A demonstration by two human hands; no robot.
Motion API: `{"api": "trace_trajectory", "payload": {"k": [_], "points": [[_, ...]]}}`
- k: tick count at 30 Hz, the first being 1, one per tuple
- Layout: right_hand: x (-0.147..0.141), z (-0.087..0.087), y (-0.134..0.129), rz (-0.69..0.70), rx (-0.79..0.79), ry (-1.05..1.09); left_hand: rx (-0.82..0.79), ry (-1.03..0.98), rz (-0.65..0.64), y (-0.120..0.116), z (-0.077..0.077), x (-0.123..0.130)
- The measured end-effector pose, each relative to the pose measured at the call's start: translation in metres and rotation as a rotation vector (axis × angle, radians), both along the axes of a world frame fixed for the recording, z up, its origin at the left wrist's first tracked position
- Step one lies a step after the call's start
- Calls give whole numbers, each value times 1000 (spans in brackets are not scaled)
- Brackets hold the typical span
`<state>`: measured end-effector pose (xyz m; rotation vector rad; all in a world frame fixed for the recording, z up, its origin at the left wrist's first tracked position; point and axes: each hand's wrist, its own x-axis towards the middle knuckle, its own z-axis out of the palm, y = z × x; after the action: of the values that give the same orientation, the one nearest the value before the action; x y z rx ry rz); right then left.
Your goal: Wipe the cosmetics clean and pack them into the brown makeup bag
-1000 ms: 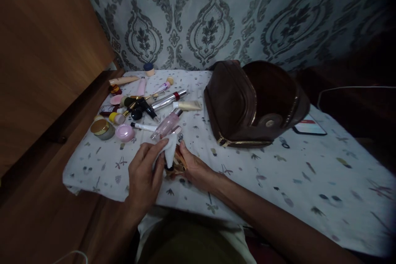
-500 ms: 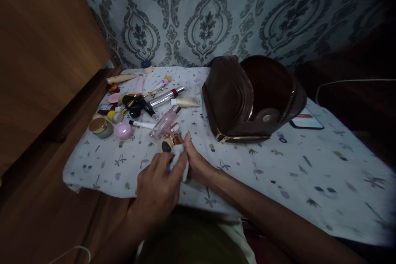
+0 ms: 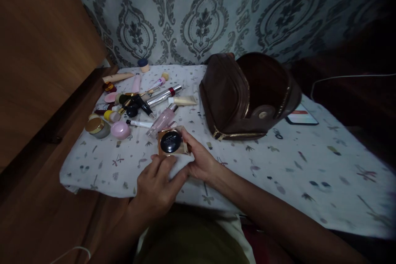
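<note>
A square gold compact [image 3: 171, 142] with a round black centre faces up near the table's front edge. My right hand [image 3: 201, 159] holds it by its right side, thumb on the edge. My left hand [image 3: 159, 181] pinches a white cloth [image 3: 181, 164] against the compact's near side. Just beyond the compact lies a clear pink bottle [image 3: 163, 120]. Further left are a pink round container [image 3: 120, 130] and a gold-lidded jar [image 3: 97, 127]. The undersides of the compact and the cloth are hidden by my fingers.
An open brown bag [image 3: 229, 95] stands right of centre, with a phone [image 3: 301, 116] behind its right side. Black tubes [image 3: 142, 105], a silver tube [image 3: 161, 97] and a cream tube [image 3: 185, 100] lie at the left. A wooden panel [image 3: 46, 41] borders the left.
The compact has turned so its black round face now shows fully. The cloth has shifted to its near edge. The whole view has moved slightly.
</note>
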<state>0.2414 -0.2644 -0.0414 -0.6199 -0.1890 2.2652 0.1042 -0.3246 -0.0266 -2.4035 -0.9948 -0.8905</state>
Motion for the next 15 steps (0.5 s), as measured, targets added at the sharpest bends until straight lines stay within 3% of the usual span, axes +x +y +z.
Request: {"api": "trace_trajectory", "payload": {"k": [4,10,15], "points": [[-1,-3,6,-59,-15,43,53,-23,30,-1,-3,-3],[2,-6,7,-16,-21,4,69,-73,53,-1,-3,-7],[5,-2,6,-6,20,9,-14,-187,37,0,1,-12]]}}
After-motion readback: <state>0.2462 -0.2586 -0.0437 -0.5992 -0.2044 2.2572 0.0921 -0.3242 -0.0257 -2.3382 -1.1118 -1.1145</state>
